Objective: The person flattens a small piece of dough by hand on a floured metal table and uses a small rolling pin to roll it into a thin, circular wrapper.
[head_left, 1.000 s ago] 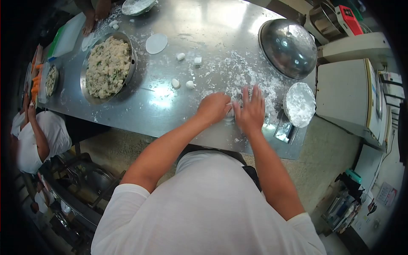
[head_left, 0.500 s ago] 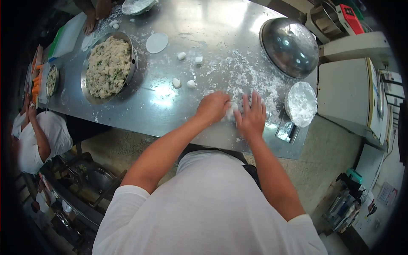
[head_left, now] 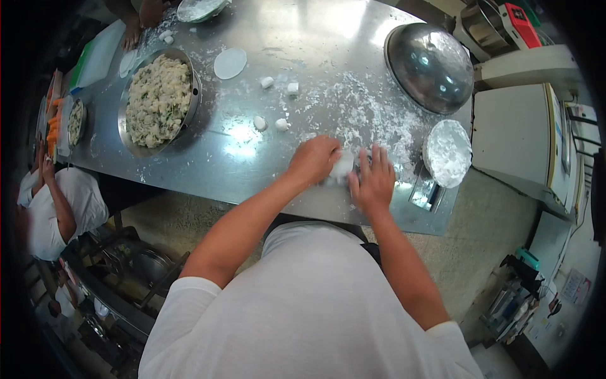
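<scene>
On the floured steel table (head_left: 303, 57), a small pale round of dough (head_left: 343, 165) lies between my two hands. The fingers of my left hand (head_left: 315, 159) are closed on its left edge. My right hand (head_left: 375, 181) is palm down just right of the dough, its fingers stretched out and slightly blurred. Whether anything lies beneath that palm is hidden. Beyond my hands are several small dough lumps, among them a squarish one (head_left: 293, 88) and a rounder one (head_left: 260, 123). Farther off lies a flat, thin dough wrapper (head_left: 230, 64).
At left stands a wide metal bowl (head_left: 197, 95) of chopped filling (head_left: 158, 104). A bowl of white flour (head_left: 447, 153) sits near the right edge, below an upturned metal bowl (head_left: 429, 66). Another person's hands (head_left: 132, 31) are at the far left; a white-shirted person (head_left: 69, 205) is beside the table.
The dough between my hands shows more fully as a flat round. My right hand's fingers have shifted slightly. My left hand keeps its hold.
</scene>
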